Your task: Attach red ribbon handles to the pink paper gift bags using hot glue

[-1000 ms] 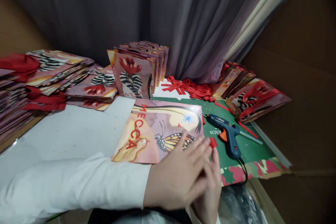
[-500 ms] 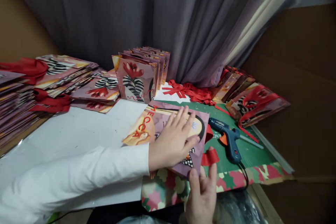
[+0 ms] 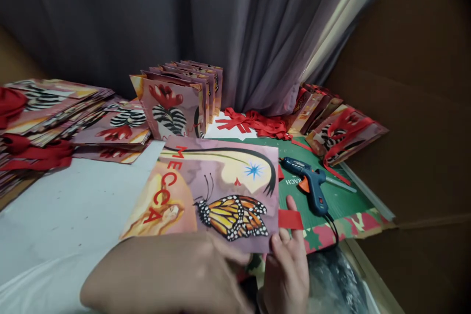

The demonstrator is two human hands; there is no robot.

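A flat printed paper bag (image 3: 228,171) with red MECCA lettering and a butterfly lies in front of me, turned sideways. My right hand (image 3: 287,270) pinches its near right corner, thumb on top and fingers beneath. A red ribbon (image 3: 290,220) sticks out from the bag's right edge and rests against those fingers. My left hand (image 3: 172,265) is at the bag's near edge, smeared by motion, and its fingers are mostly hidden. Right of the bag lies a blue glue gun (image 3: 312,181) with an orange trigger, on a green board (image 3: 294,196).
Several printed bags (image 3: 172,103) stand upright behind. Stacks of flat bags (image 3: 66,103) with red ribbons lie on the left. A pile of red ribbons (image 3: 257,123) is at the back, and bags with ribbon handles (image 3: 342,132) stand back right, near a cardboard wall (image 3: 412,108).
My left hand has come off the bag's face and moved toward me to its near edge. My right hand keeps hold of the corner. The whole view has shifted slightly.
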